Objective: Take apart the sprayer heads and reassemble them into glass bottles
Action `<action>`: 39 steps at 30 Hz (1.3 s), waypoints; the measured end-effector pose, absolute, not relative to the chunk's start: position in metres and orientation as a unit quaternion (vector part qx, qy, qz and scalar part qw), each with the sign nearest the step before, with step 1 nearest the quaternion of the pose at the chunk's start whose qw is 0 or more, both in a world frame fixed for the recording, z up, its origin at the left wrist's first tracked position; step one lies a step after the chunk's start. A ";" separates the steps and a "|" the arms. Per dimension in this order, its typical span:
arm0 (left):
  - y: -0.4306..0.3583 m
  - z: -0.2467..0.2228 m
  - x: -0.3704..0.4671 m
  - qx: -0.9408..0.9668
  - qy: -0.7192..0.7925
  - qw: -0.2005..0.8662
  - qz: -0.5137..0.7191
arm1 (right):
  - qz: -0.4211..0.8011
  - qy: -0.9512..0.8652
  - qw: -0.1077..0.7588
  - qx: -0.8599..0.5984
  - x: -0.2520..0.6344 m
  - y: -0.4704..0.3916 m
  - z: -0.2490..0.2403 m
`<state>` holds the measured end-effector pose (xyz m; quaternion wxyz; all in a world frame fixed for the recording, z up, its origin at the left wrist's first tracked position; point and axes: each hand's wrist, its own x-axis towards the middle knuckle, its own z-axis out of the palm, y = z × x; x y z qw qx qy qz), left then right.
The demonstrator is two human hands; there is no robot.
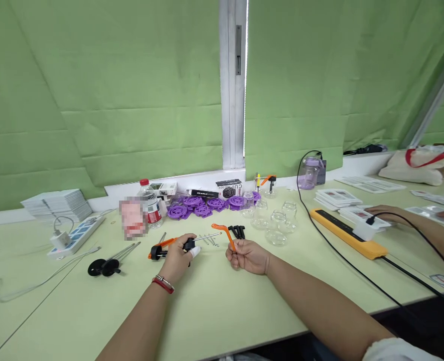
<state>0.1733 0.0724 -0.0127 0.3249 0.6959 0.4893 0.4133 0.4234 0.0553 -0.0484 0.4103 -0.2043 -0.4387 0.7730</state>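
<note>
My left hand is closed around a black plastic piece with a thin metal rod pointing right. Between the fingers of my right hand is an orange crank arm, its bent end near the rod's tip; whether they touch I cannot tell. Beside my left hand lie another black part and an orange piece. Several silver bolts and black knob handles rest beyond my hands. Farther left are black discs with metal rods.
Clear glass jars stand right of centre, with purple wheel-shaped parts behind. A red-capped bottle and white power strip are left. An orange power strip with cables lies right, near another person's hand.
</note>
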 end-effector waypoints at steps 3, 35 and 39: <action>0.070 -0.011 0.176 0.715 0.479 0.297 0.414 | 0.769 -0.459 0.396 -0.202 0.421 0.055 -0.049; 0.039 -0.002 0.203 0.749 0.337 0.388 0.419 | 0.742 -0.549 0.311 -0.226 0.416 0.047 -0.041; 0.037 -0.001 0.203 0.734 0.325 0.419 0.424 | 0.721 -0.569 0.315 -0.241 0.415 0.045 -0.041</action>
